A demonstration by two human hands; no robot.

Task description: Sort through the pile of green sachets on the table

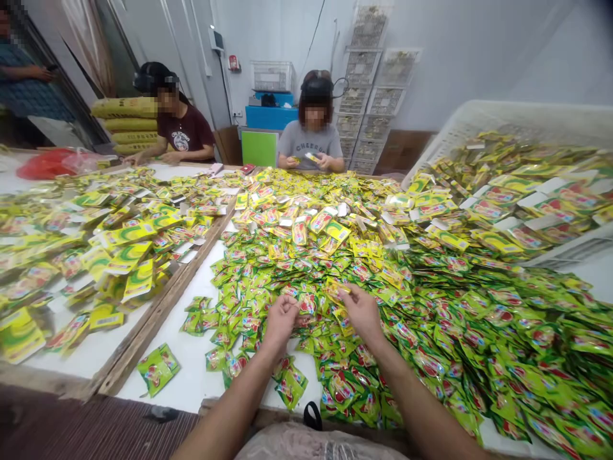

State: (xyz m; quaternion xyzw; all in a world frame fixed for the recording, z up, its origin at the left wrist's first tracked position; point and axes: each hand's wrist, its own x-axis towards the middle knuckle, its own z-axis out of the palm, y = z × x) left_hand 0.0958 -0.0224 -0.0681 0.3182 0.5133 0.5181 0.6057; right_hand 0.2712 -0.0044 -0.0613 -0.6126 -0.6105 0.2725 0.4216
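While packets [342, 386] crowd the tabletop [191, 380], the right hand [360, 312] pinches a yellow pack [331, 289]; the left hand [281, 317] curls, grip unclear.

Yellow sacks [127, 124] and, farther right, 2 stacks of white crates [355, 97]

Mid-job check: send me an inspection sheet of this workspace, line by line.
Surface: white tabletop, divided by a wooden strip, largely covered.
Job's things: green packets heaped around the hands; yellow cartons left of the strip, beyond the packets and in the white crate at right.
Clutter: red plastic bag at far left; black loop at the near edge.
Hands: left hand among the green packets; right hand at a yellow piece; grips unclear.
Cables: dark cable at the back wall.
Surroundings: two co-workers across the table, stacked crates, yellow sacks.
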